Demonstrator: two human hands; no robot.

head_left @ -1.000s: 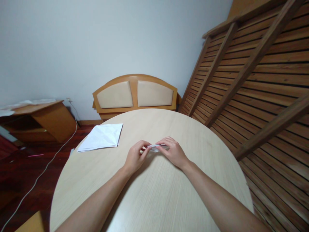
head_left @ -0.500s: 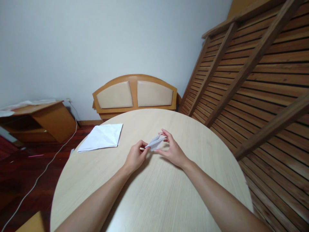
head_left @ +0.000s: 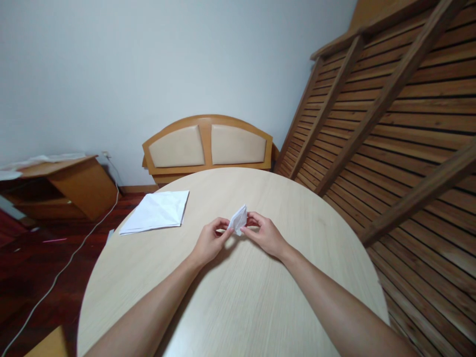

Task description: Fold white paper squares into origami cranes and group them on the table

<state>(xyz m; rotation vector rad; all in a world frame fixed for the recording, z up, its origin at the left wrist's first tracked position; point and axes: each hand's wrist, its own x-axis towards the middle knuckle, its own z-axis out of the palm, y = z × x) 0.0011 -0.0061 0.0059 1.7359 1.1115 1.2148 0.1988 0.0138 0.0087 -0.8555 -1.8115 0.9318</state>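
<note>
1. Just right of the paper stack (head_left: 159,209), and slightly nearer you, there's your small white folded paper (head_left: 239,219), up on a slant with its peak at the top.
2. Your left hand (head_left: 210,240) is on the side facing the stack, grip narrow, thumb and fingers pinching the folded paper's lower corner.
3. Your right hand (head_left: 268,237) is on the side away from the stack, grip narrow too: thumb at the near face, fingers at the edge, both hands holding one piece.
4. Whether its bottom touches the pale round surface (head_left: 238,302), I can't tell.
5. The stack itself, white and creased on top, lies flat, well apart from your right hand.
6. Behind the stack and rightward, a padded headboard (head_left: 207,144); farther right, a slanting slatted wooden panel (head_left: 394,126); leftward of the stack, a wooden cabinet (head_left: 84,188).
</note>
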